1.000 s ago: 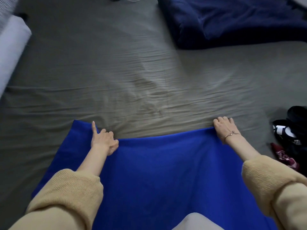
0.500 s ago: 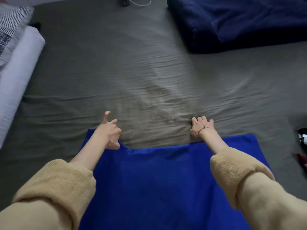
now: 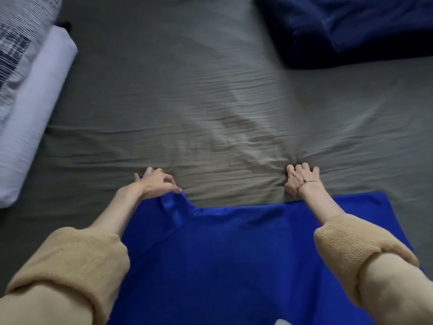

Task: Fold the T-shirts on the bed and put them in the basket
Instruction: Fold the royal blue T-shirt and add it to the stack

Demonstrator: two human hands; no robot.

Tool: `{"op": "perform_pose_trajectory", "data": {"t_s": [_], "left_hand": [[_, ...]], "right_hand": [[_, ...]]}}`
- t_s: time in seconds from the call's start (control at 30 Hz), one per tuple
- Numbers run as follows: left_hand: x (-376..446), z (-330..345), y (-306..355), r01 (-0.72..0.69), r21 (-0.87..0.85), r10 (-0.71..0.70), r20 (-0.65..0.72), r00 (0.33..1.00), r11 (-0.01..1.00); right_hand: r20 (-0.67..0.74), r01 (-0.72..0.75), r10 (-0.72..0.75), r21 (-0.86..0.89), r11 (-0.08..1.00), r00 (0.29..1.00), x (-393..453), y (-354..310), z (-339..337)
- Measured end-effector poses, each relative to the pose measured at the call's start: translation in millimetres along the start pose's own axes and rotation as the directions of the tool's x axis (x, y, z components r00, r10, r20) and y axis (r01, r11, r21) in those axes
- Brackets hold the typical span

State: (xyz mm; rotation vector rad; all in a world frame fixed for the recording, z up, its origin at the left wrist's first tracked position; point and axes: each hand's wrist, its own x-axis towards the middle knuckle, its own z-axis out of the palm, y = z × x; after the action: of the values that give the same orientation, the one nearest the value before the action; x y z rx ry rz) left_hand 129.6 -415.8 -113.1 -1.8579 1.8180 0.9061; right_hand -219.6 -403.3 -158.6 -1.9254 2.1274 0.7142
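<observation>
1. The left hand (image 3: 157, 186) reaches out low in the middle of the frame and pinches the far edge of the blue T-shirt (image 3: 225, 254), lifting a small fold.
2. The right hand (image 3: 300, 181) sits past the shirt's far edge with curled fingers; I cannot tell what it grips.
3. The shirt lies flat at the bottom of the frame on the gray sheet (image 3: 187, 102).
4. A white pillow (image 3: 30, 127) is at the left, a dark blue blanket (image 3: 351, 26) at the upper right, with wide sheet between them.

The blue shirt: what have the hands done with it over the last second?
The right hand slid inward along the blue shirt's far edge and now sits on the grey sheet just past it, fingers curled. The left hand also came inward, dropped its pointing finger and bunched the edge into a fold. The shirt still lies spread on the bed.
</observation>
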Motion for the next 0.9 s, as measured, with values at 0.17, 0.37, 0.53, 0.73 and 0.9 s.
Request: {"op": "perform_pose_trajectory", "data": {"t_s": [0.17, 0.37, 0.53, 0.73, 0.9], "left_hand": [[1.4, 15.4, -1.0, -0.018, -0.163, 0.005, -0.077, 0.997, 0.986], [3.0, 24.3, -6.3, -0.040, -0.238, -0.008, -0.197, 0.980, 0.970], [2.3, 17.7, -8.6, -0.061, 0.019, 0.063, -0.161, 0.985, 0.998], [1.7, 45.4, -4.7, -0.051, 0.142, 0.104, -0.402, 0.910, 0.989], [-0.2, 41.0, -9.0, 0.172, 0.435, 0.046, -0.448, 0.893, 0.884]], "right_hand": [[-0.022, 0.001, -0.001, -0.003, 1.000, 1.000, 1.8, -2.8, 3.6], [-0.019, -0.018, 0.017, -0.023, 1.000, 1.000, 1.9, -4.1, 4.3], [-0.018, -0.005, 0.005, 0.003, 1.000, 1.000, -3.0, -3.0, 2.8], [-0.095, 0.109, -0.094, 0.163, 0.981, 0.991, -18.4, 16.3, 1.3], [-0.007, 0.286, -0.295, 0.265, 0.921, 0.956, -42.7, 33.3, 2.1]]}}
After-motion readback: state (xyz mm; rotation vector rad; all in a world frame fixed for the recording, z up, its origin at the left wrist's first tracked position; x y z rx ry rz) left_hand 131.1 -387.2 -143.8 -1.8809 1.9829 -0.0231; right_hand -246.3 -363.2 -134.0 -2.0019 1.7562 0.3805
